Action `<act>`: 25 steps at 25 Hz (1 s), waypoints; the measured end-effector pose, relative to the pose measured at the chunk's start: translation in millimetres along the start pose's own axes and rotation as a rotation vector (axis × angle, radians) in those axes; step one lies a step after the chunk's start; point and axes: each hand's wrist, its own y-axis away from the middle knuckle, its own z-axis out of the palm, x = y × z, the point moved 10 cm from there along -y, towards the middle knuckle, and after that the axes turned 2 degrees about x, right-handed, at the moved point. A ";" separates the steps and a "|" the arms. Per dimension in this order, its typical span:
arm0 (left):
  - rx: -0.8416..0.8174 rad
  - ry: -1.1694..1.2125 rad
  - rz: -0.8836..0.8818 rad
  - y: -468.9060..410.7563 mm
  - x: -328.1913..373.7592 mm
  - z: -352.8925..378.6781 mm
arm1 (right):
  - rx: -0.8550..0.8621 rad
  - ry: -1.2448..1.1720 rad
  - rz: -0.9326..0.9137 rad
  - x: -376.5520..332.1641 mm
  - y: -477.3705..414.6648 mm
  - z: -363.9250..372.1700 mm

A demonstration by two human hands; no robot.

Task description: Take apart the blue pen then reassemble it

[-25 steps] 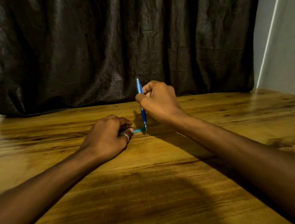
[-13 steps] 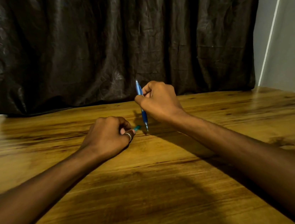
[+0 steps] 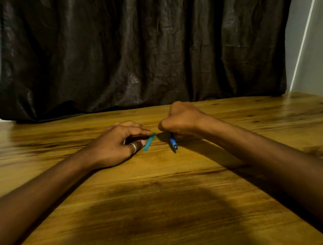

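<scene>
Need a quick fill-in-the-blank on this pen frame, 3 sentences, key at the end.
1. The teal pen piece is held by the ____ hand.
2. The blue pen body sticks out of the right hand with its tip pointing ____ toward the wooden table.
3. A ring is worn on the ____ hand.

Missing words: left; down; left
</scene>
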 end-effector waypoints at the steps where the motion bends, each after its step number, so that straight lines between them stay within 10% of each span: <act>1: -0.017 -0.021 0.028 -0.3 1.5 2.9 | -0.014 0.014 -0.005 -0.8 1.0 1.7; 25: 0.066 0.032 0.031 -1.9 8.2 9.6 | -0.017 0.024 -0.017 8.9 -8.2 26.2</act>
